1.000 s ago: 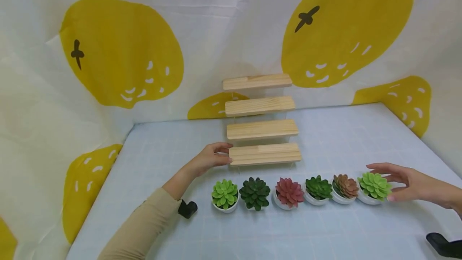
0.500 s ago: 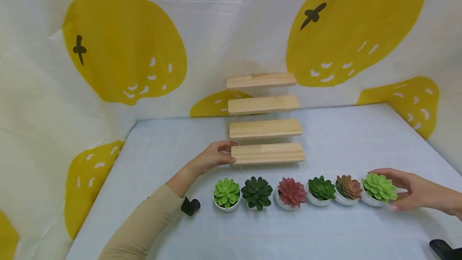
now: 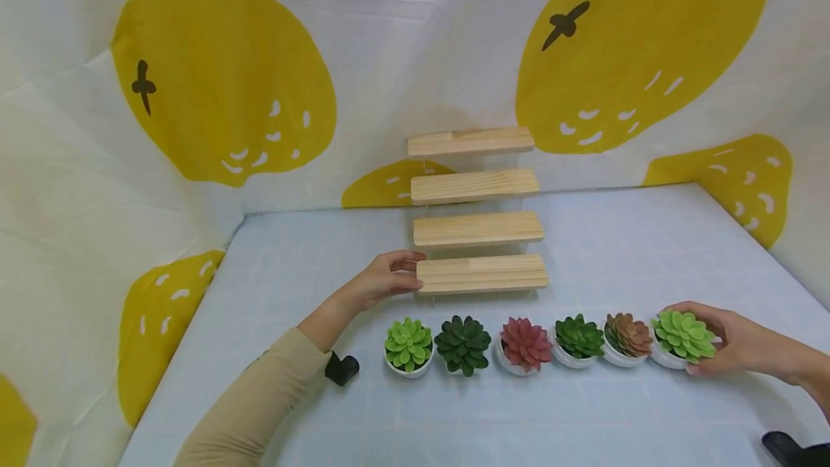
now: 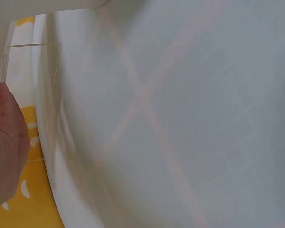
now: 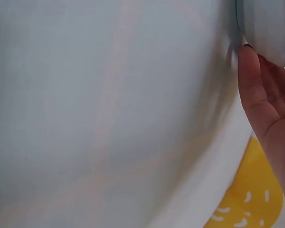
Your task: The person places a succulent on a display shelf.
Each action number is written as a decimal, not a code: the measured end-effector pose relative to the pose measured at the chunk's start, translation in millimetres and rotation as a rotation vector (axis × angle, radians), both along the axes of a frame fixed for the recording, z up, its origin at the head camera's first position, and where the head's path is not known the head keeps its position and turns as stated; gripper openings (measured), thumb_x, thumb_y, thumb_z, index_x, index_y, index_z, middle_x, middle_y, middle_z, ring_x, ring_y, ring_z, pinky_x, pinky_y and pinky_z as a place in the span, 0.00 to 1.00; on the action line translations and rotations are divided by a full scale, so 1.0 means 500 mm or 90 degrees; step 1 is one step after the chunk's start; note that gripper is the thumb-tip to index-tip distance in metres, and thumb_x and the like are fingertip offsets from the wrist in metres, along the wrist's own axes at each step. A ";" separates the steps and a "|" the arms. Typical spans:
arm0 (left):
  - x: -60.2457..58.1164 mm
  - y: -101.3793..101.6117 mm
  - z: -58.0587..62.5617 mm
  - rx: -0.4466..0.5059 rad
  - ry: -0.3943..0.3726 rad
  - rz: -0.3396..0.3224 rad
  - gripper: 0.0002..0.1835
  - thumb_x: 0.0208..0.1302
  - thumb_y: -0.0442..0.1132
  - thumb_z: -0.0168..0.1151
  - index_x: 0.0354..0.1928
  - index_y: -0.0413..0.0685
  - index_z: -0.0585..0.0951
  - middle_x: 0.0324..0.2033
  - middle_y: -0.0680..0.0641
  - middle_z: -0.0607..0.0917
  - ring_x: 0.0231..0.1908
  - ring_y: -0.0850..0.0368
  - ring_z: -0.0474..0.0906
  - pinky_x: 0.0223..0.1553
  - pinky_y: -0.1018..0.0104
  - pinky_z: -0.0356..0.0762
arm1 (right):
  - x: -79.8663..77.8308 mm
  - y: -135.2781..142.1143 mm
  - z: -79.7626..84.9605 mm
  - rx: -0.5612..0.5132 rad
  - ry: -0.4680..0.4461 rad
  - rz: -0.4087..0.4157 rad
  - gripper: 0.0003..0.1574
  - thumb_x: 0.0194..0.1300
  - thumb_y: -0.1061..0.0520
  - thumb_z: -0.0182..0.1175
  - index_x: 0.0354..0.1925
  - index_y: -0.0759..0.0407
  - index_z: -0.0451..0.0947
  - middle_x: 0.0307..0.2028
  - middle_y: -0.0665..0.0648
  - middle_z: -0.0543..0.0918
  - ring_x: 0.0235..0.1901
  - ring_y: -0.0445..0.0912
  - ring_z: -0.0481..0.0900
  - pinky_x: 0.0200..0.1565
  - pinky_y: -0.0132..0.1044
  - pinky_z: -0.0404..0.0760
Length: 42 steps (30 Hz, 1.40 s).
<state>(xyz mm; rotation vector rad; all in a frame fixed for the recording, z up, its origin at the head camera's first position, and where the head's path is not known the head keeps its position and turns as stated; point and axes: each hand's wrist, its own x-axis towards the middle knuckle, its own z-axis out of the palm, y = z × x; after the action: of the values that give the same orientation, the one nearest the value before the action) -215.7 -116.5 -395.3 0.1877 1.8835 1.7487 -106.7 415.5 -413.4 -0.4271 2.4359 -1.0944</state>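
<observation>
My left hand pinches the left end of the lowest board of a wooden tiered stand, thumb in front and fingers behind. In the left wrist view, its fingers are at the board's end beside a clear support panel. Far to the right, my right hand grips a light-green potted succulent, the rightmost in a row, from its right side. The right wrist view has the thumb and fingers against the white pot. That pot stands upright, partly hidden by the leaves and hand.
Left of the held plant stand a brown succulent, a green one, a red one, a dark-green one and another light-green one. Lemon-print cloth walls the back and sides of the pale table.
My right hand has closed in on the rightmost succulent's pot and now grips it. The left hand keeps its hold on the stand. The head view has shifted slightly.
</observation>
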 end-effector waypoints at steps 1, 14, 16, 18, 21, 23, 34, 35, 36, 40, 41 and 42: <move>0.000 0.000 0.000 0.001 -0.001 0.001 0.28 0.56 0.24 0.60 0.61 0.36 0.69 0.52 0.38 0.72 0.44 0.53 0.75 0.48 0.64 0.77 | 0.000 -0.001 0.001 0.005 -0.008 -0.008 0.42 0.52 0.61 0.69 0.63 0.53 0.63 0.46 0.21 0.63 0.43 0.21 0.62 0.35 0.41 0.76; 0.003 -0.001 0.001 -0.008 -0.040 0.045 0.29 0.56 0.24 0.62 0.61 0.36 0.69 0.52 0.36 0.75 0.43 0.53 0.77 0.48 0.62 0.77 | 0.000 -0.007 0.006 0.064 -0.067 -0.070 0.46 0.52 0.56 0.69 0.65 0.61 0.58 0.56 0.73 0.65 0.39 0.22 0.60 0.41 0.57 0.75; 0.003 0.001 0.002 -0.008 -0.045 0.049 0.28 0.56 0.24 0.62 0.61 0.36 0.69 0.51 0.37 0.75 0.43 0.53 0.77 0.48 0.62 0.77 | 0.001 -0.005 0.002 0.061 -0.068 -0.075 0.46 0.52 0.56 0.69 0.65 0.59 0.60 0.57 0.72 0.66 0.39 0.21 0.60 0.41 0.56 0.74; 0.004 0.003 0.003 -0.008 -0.047 0.051 0.28 0.56 0.23 0.61 0.61 0.36 0.69 0.51 0.37 0.75 0.43 0.53 0.77 0.48 0.62 0.77 | 0.002 -0.003 0.001 0.065 -0.069 -0.079 0.46 0.52 0.56 0.69 0.65 0.64 0.59 0.57 0.73 0.66 0.39 0.22 0.60 0.41 0.55 0.74; 0.006 0.004 0.005 -0.009 -0.049 0.054 0.28 0.56 0.23 0.61 0.61 0.36 0.69 0.51 0.37 0.76 0.42 0.53 0.77 0.48 0.62 0.78 | 0.002 -0.005 0.003 0.072 -0.073 -0.083 0.47 0.53 0.55 0.68 0.64 0.70 0.57 0.56 0.73 0.67 0.39 0.23 0.62 0.41 0.52 0.74; 0.007 0.005 0.005 -0.010 -0.050 0.054 0.28 0.56 0.23 0.61 0.61 0.36 0.69 0.50 0.38 0.76 0.42 0.53 0.77 0.48 0.62 0.78 | 0.001 -0.008 0.007 0.078 -0.073 -0.087 0.48 0.54 0.55 0.68 0.63 0.74 0.55 0.56 0.73 0.68 0.39 0.25 0.64 0.41 0.49 0.75; 0.007 0.006 0.005 -0.011 -0.049 0.057 0.28 0.56 0.24 0.61 0.61 0.37 0.69 0.50 0.38 0.76 0.41 0.54 0.78 0.46 0.63 0.78 | -0.004 -0.018 0.033 0.106 0.021 -0.121 0.45 0.58 0.55 0.65 0.63 0.76 0.56 0.56 0.70 0.69 0.39 0.21 0.64 0.40 0.45 0.76; 0.008 0.006 0.006 -0.011 -0.049 0.057 0.28 0.56 0.24 0.61 0.61 0.37 0.69 0.50 0.37 0.76 0.41 0.54 0.78 0.46 0.64 0.78 | -0.005 -0.019 0.036 0.106 0.023 -0.122 0.44 0.58 0.55 0.64 0.63 0.77 0.55 0.56 0.72 0.69 0.40 0.22 0.63 0.41 0.50 0.76; 0.008 0.006 0.006 -0.010 -0.049 0.056 0.28 0.56 0.24 0.61 0.61 0.37 0.69 0.50 0.37 0.76 0.41 0.54 0.77 0.46 0.63 0.78 | -0.007 -0.019 0.040 0.109 0.024 -0.124 0.45 0.58 0.55 0.64 0.63 0.77 0.55 0.56 0.73 0.68 0.39 0.22 0.62 0.41 0.53 0.76; 0.008 0.007 0.006 -0.008 -0.049 0.056 0.28 0.57 0.24 0.61 0.61 0.37 0.69 0.51 0.37 0.76 0.42 0.54 0.77 0.47 0.63 0.78 | -0.013 -0.017 0.056 0.116 0.030 -0.128 0.44 0.59 0.55 0.63 0.63 0.77 0.54 0.56 0.71 0.69 0.39 0.21 0.61 0.41 0.57 0.75; 0.008 0.007 0.006 -0.008 -0.049 0.056 0.28 0.57 0.24 0.61 0.61 0.37 0.69 0.51 0.37 0.76 0.42 0.54 0.77 0.47 0.63 0.78 | -0.015 -0.017 0.060 0.115 0.033 -0.125 0.44 0.59 0.56 0.63 0.63 0.77 0.54 0.56 0.72 0.69 0.39 0.22 0.61 0.41 0.57 0.75; 0.008 0.007 0.005 -0.007 -0.050 0.056 0.28 0.57 0.24 0.61 0.61 0.37 0.69 0.51 0.37 0.76 0.42 0.54 0.77 0.47 0.63 0.78 | -0.017 -0.016 0.065 0.118 0.038 -0.126 0.43 0.59 0.56 0.63 0.62 0.77 0.55 0.55 0.67 0.71 0.38 0.21 0.62 0.41 0.53 0.76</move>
<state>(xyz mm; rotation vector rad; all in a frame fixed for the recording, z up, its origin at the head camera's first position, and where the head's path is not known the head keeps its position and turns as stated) -211.6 -113.0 -392.6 0.0315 1.8707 1.7763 -115.0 407.6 -380.9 -0.1650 2.6491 -0.9315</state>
